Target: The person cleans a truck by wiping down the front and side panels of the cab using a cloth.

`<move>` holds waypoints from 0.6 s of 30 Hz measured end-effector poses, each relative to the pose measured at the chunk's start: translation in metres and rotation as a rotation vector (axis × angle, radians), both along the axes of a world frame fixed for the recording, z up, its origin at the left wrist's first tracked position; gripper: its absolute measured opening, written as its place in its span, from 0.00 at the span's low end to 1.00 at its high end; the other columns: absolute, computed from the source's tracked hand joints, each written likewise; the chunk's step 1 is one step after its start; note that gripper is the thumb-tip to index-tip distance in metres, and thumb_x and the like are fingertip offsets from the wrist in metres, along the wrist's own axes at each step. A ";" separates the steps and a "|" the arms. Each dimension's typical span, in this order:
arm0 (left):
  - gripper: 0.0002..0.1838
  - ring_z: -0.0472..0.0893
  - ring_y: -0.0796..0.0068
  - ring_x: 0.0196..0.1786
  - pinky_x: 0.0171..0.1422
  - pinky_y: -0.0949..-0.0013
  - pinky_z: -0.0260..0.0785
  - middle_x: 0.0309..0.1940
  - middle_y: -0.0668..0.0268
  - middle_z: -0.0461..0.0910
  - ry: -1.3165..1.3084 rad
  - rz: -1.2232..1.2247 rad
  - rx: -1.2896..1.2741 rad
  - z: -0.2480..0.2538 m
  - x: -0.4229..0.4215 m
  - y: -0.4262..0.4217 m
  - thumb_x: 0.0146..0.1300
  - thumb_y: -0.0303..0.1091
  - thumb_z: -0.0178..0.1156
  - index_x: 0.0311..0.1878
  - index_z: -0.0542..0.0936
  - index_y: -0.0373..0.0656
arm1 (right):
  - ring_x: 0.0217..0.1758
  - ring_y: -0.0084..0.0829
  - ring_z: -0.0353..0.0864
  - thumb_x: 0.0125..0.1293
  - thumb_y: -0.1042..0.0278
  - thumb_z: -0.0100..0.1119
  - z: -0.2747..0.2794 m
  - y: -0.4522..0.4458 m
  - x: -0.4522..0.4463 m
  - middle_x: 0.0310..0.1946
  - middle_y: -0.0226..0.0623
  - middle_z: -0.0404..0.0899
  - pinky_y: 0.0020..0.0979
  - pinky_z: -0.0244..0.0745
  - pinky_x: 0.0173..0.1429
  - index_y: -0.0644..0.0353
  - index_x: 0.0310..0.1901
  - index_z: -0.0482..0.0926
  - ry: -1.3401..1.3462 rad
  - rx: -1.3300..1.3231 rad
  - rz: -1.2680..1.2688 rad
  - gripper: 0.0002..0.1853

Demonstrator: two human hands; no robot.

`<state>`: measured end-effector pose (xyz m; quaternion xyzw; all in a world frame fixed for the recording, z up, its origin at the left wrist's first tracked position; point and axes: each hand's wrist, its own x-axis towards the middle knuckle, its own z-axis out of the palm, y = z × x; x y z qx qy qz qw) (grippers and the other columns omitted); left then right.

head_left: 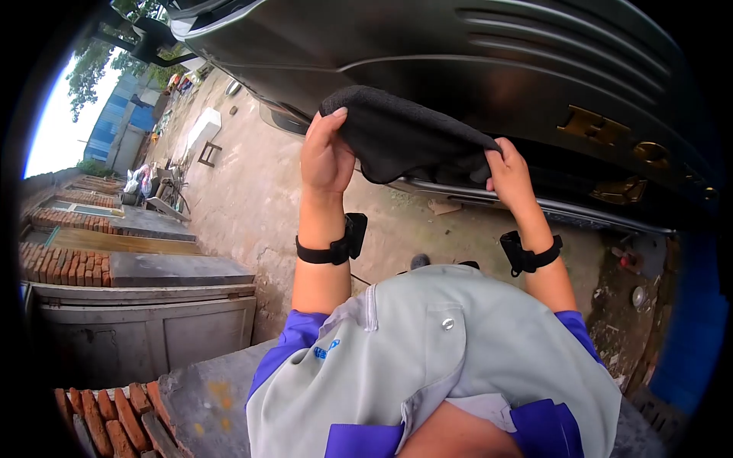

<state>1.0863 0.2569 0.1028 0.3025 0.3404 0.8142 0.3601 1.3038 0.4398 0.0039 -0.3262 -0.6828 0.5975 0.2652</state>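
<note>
A black cloth (412, 141) is stretched between my two hands in front of a dark vehicle (397, 38). My left hand (328, 156) grips its left end, thumb on top near the upper corner. At the right end, my right hand (510, 174) pinches the other corner between thumb and fingers. The cloth sags slightly in the middle, its lower edge wavy. Behind it are the vehicle's dark body panel and a chrome strip (458, 192). Gold letters (594, 126) sit on the panel to the right of my right hand. Each wrist wears a black strap with a small device.
Stacked red bricks (114, 427) and grey slabs (175, 269) line the left side. A small wooden stool (208, 154) and a white box (202, 126) stand on the concrete ground (237, 221) farther off. A blue surface (691, 328) rises at the right.
</note>
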 end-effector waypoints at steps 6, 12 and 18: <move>0.20 0.74 0.77 0.31 0.40 0.72 0.70 0.26 0.69 0.77 0.896 0.015 -0.896 -0.011 -0.034 -0.014 0.76 0.42 0.59 0.33 0.75 0.34 | 0.23 0.23 0.83 0.80 0.63 0.46 0.027 0.003 0.007 0.30 0.33 0.82 0.24 0.78 0.31 0.63 0.54 0.77 0.188 -0.034 -0.103 0.14; 0.18 0.87 0.69 0.41 0.48 0.68 0.81 0.38 0.64 0.85 0.568 0.031 -0.723 0.011 -0.039 -0.021 0.80 0.44 0.54 0.53 0.79 0.37 | 0.39 0.28 0.87 0.81 0.65 0.48 0.048 -0.009 -0.027 0.41 0.36 0.84 0.27 0.82 0.46 0.65 0.55 0.76 0.484 0.281 -0.229 0.13; 0.21 0.83 0.65 0.57 0.63 0.64 0.77 0.56 0.60 0.82 0.346 -0.011 -0.074 0.023 -0.047 -0.019 0.79 0.37 0.55 0.68 0.72 0.37 | 0.55 0.26 0.79 0.80 0.70 0.50 0.097 -0.023 -0.057 0.54 0.39 0.79 0.30 0.76 0.62 0.68 0.61 0.71 0.635 0.635 -0.361 0.15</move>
